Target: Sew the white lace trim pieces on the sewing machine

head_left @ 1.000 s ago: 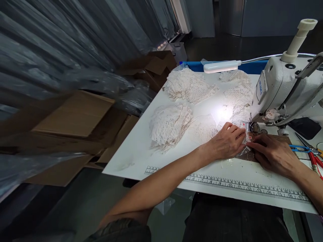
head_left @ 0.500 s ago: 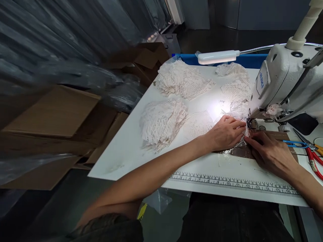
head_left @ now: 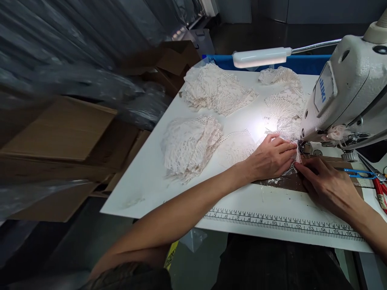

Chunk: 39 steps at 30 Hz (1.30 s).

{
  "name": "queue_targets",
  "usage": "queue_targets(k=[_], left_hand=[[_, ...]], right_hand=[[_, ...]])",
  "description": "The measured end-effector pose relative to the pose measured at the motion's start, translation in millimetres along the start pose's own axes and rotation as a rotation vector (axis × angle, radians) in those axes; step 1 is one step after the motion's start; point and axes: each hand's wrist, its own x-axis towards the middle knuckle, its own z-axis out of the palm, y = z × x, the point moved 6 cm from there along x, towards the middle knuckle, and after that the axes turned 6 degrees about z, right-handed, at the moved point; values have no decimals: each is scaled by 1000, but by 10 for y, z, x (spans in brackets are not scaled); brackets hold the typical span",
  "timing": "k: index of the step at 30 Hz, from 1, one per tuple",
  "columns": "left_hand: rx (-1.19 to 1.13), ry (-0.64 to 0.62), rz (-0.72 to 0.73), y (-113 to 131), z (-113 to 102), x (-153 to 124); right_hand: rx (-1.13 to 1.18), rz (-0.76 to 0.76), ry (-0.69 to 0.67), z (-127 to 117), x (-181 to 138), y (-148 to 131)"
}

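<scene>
My left hand lies over white lace on the sewing table, just left of the presser foot. Its bent fingers are close together on the lace edge. Close by, my right hand pinches the near end of the same lace between thumb and forefinger, in front of the needle area. The sewing machine stands above my right hand. Farther back, the lace spreads out in folds. My palms hide part of it, and the needle tip is too small to make out.
Two lace piles sit left, with a flat lace piece beside them. A lamp hangs at the back. Blue snips and red-handled scissors lie right. A printed ruler runs along the front edge; cardboard boxes stand left.
The view has shifted slightly, so the machine looks larger and nearer. Both hands keep their hold at the presser foot, with little visible movement of the lace.
</scene>
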Motion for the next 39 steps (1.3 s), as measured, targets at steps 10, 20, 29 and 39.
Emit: queue_targets(k=[10,20,29,39], left_hand=[[-46,-32,-21,-38,8,2],[-106,-69,-9,-80,5,1],[12,-89,-6,-35,-11,12],[140,-64,75,59,6,49]], right_hand=[[150,37,34,7,-4,42],[215,94,-31,47,-31,92],[328,123,-21,106,-58,167],[295,135,-7,101,-61,167]])
